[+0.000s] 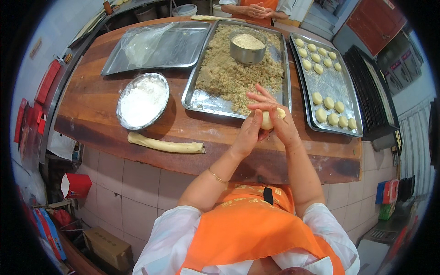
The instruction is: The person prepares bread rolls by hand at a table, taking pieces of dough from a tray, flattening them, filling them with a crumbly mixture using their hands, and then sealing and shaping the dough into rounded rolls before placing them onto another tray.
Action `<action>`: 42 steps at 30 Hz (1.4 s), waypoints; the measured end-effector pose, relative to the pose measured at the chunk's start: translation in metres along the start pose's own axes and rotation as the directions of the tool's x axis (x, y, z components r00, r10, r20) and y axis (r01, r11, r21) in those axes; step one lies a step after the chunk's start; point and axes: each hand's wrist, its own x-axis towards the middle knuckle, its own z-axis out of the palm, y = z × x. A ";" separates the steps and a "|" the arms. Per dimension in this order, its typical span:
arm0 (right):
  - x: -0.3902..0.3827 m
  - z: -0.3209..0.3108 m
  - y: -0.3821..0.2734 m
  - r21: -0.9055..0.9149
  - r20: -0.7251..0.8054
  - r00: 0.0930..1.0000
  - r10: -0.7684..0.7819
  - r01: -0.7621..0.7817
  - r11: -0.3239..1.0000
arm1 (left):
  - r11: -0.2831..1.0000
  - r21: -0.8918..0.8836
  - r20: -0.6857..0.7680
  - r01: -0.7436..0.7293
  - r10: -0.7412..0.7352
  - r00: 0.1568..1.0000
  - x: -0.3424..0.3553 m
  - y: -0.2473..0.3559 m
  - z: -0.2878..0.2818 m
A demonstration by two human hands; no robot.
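Note:
Over the wooden table's near edge, my left hand [250, 130] and my right hand [284, 126] are cupped together around a pale dough ball [267, 120], fingers partly overlapping, some stretched upward. Just beyond them is a steel tray [192, 96] heaped with crumbly beige filling, with a round metal container [247, 56] of pale granules on it. A pale dough roll [165, 144] lies left of my hands, below a steel bowl [122, 117] of white flour [140, 98]. To the right, a tray [311, 123] holds several rounded dough pieces [329, 102].
A steel tray [176, 46] with clear plastic sits back left on the table [87, 105]. A co-worker in an orange apron, hands [256, 11] together, stands across the table. Dark stacked trays [366, 87] stand at right; a cardboard box [107, 247] is on the floor.

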 end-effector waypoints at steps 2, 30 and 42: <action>-0.004 -0.006 0.009 0.119 0.080 0.993 0.082 -0.091 0.989 | 0.998 -0.042 -0.061 -0.036 0.033 0.998 -0.001 0.004 0.009; -0.003 -0.010 -0.001 0.062 0.063 0.992 0.111 -0.115 0.991 | 0.968 0.137 -0.365 -0.209 0.246 0.898 -0.001 0.002 0.053; -0.008 -0.008 -0.001 0.070 0.047 0.993 0.107 -0.110 0.992 | 0.998 0.058 -0.187 -0.037 0.048 0.981 -0.016 0.016 0.037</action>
